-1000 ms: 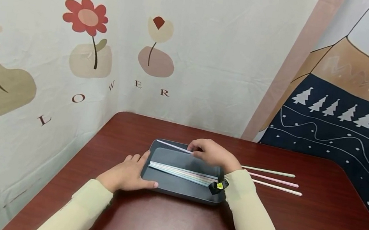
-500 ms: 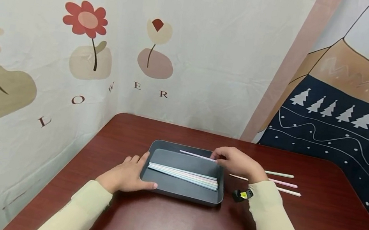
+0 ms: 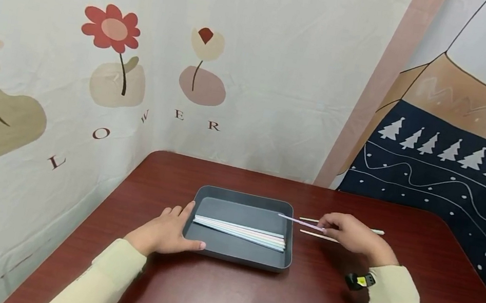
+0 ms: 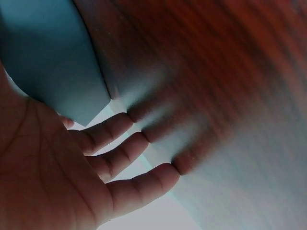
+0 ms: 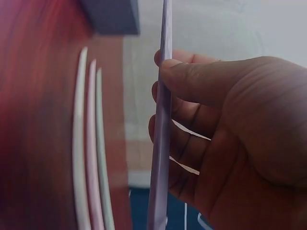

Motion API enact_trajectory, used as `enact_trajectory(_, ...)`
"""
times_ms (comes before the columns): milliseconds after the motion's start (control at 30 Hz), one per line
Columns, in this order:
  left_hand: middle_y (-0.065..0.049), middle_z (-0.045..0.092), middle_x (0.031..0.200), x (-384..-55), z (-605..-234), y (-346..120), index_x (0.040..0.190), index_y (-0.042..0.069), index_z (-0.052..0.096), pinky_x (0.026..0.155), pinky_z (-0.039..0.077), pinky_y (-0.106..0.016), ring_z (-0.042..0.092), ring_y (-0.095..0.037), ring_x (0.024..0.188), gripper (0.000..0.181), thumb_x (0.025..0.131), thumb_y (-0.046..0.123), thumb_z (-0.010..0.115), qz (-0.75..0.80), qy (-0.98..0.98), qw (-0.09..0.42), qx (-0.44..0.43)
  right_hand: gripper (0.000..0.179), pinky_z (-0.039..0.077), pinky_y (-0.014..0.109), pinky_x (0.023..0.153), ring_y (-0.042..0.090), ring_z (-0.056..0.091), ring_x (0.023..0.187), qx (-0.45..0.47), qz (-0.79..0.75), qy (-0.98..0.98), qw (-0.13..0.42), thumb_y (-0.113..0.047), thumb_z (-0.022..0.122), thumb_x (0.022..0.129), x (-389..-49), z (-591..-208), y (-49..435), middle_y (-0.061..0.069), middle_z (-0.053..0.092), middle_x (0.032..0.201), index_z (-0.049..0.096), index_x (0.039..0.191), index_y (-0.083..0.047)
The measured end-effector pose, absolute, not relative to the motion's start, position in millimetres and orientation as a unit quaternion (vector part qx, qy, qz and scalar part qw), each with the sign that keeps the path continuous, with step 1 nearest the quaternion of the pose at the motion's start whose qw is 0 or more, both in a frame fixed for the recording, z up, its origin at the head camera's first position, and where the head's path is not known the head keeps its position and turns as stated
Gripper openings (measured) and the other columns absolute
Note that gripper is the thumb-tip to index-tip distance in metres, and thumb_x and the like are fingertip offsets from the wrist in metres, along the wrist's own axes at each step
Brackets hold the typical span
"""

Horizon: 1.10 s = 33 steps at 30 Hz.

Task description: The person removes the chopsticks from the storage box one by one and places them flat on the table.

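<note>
My right hand (image 3: 352,235) pinches a purple chopstick (image 3: 300,223) between thumb and fingers. Its thin end reaches back over the tray's right rim. The grey tray (image 3: 227,209) holds a bundle of pastel chopsticks (image 3: 238,232), lying side by side. My left hand (image 3: 164,232) rests against the tray's left end, fingers spread and thumb along the near rim. In the right wrist view, a cream chopstick (image 5: 80,143), a pink chopstick (image 5: 92,143) and a green chopstick (image 5: 101,143) lie on the table. The right hand hides most of these in the head view.
The reddish-brown wooden table (image 3: 241,296) extends on all sides of the tray. A white curtain (image 3: 269,98) with printed flowers hangs behind it. To the right hangs a dark blue cloth (image 3: 424,187) with white trees.
My right hand has moved right with the purple chopstick, from above the tray's far side to over the table beside it. The left hand stays at the tray.
</note>
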State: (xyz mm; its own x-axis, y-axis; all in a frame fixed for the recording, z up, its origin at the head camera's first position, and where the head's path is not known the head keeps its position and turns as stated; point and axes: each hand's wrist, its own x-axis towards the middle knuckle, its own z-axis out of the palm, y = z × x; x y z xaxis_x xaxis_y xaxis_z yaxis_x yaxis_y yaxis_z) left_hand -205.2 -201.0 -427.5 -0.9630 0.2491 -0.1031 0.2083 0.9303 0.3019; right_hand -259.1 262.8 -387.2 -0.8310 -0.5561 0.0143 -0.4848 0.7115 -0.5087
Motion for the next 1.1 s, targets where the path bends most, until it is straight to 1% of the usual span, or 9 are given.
enact_trajectory(133, -0.022, 0.044, 0.142, -205.1, -427.6, -201.6, 0.158, 0.002, 0.019, 0.094, 0.047, -0.05, 0.041, -0.04, 0.127, 0.127, 0.07, 0.083, 0.063, 0.144, 0.98, 0.07, 0.12, 0.017, 0.048, 0.034, 0.076, 0.014, 0.055, 0.086, -0.28, -0.248, 0.926, 0.061, -0.002, 0.061, 0.095, -252.4, -395.2, 285.8, -0.005, 0.064, 0.093, 0.07, 0.101, -0.014)
enact_trajectory(233, -0.023, 0.044, 0.142, -205.1, -427.2, -202.2, 0.157, 0.002, 0.019, 0.095, 0.047, -0.051, 0.04, -0.042, 0.127, 0.127, 0.07, 0.084, 0.061, 0.143, 0.98, 0.069, 0.123, 0.015, 0.049, 0.034, 0.077, 0.014, 0.055, 0.087, -0.278, -0.249, 0.926, 0.062, -0.003, 0.061, 0.096, -249.0, -399.8, 299.6, -0.004, 0.064, 0.094, 0.07, 0.102, -0.015)
enact_trajectory(367, -0.024, 0.043, 0.142, -205.3, -426.5, -203.1, 0.157, 0.001, 0.018, 0.098, 0.044, -0.052, 0.039, -0.046, 0.129, 0.128, 0.07, 0.085, 0.06, 0.143, 0.979, 0.07, 0.126, 0.014, 0.048, 0.032, 0.076, 0.011, 0.054, 0.085, -0.28, -0.24, 0.927, 0.066, -0.004, 0.061, 0.097, -245.9, -406.0, 310.8, -0.003, 0.064, 0.092, 0.069, 0.1, -0.015)
enact_trajectory(467, -0.025, 0.043, 0.143, -205.2, -425.9, -203.5, 0.157, 0.0, 0.018, 0.099, 0.043, -0.053, 0.038, -0.048, 0.131, 0.128, 0.071, 0.085, 0.06, 0.144, 0.979, 0.072, 0.127, 0.017, 0.048, 0.033, 0.075, 0.009, 0.054, 0.083, -0.284, -0.223, 0.931, 0.06, 0.0, 0.062, 0.095, -244.8, -411.9, 313.6, -0.006, 0.064, 0.092, 0.069, 0.097, -0.015)
enact_trajectory(667, -0.024, 0.044, 0.141, -205.6, -425.8, -202.6, 0.157, 0.001, 0.019, 0.095, 0.046, -0.051, 0.04, -0.044, 0.127, 0.127, 0.071, 0.084, 0.061, 0.145, 0.979, 0.069, 0.125, 0.02, 0.049, 0.038, 0.075, 0.01, 0.056, 0.083, -0.289, -0.195, 0.937, 0.036, 0.004, 0.066, 0.089, -244.6, -420.9, 312.6, -0.007, 0.063, 0.091, 0.068, 0.093, -0.016)
enact_trajectory(800, -0.023, 0.044, 0.142, -205.7, -426.7, -201.6, 0.157, 0.001, 0.019, 0.093, 0.047, -0.051, 0.04, -0.042, 0.127, 0.127, 0.071, 0.083, 0.062, 0.146, 0.979, 0.073, 0.124, 0.019, 0.048, 0.039, 0.074, 0.01, 0.054, 0.082, -0.287, -0.185, 0.939, 0.032, 0.003, 0.067, 0.088, -245.2, -424.5, 312.5, -0.005, 0.064, 0.089, 0.068, 0.091, -0.015)
enact_trajectory(967, -0.024, 0.043, 0.143, -206.5, -426.9, -200.8, 0.157, 0.001, 0.018, 0.095, 0.046, -0.051, 0.04, -0.042, 0.128, 0.127, 0.071, 0.083, 0.062, 0.144, 0.979, 0.074, 0.126, 0.018, 0.047, 0.039, 0.074, 0.011, 0.054, 0.081, -0.275, -0.175, 0.945, 0.031, 0.002, 0.068, 0.087, -245.8, -427.4, 313.2, 0.0, 0.065, 0.09, 0.069, 0.092, -0.015)
enact_trajectory(1100, -0.024, 0.042, 0.144, -207.1, -427.3, -200.4, 0.157, 0.001, 0.018, 0.095, 0.046, -0.051, 0.039, -0.042, 0.128, 0.127, 0.071, 0.084, 0.061, 0.142, 0.979, 0.076, 0.123, 0.019, 0.047, 0.039, 0.074, 0.011, 0.054, 0.08, -0.269, -0.173, 0.947, 0.03, 0.003, 0.068, 0.087, -245.6, -427.9, 313.7, -0.003, 0.064, 0.088, 0.069, 0.093, -0.015)
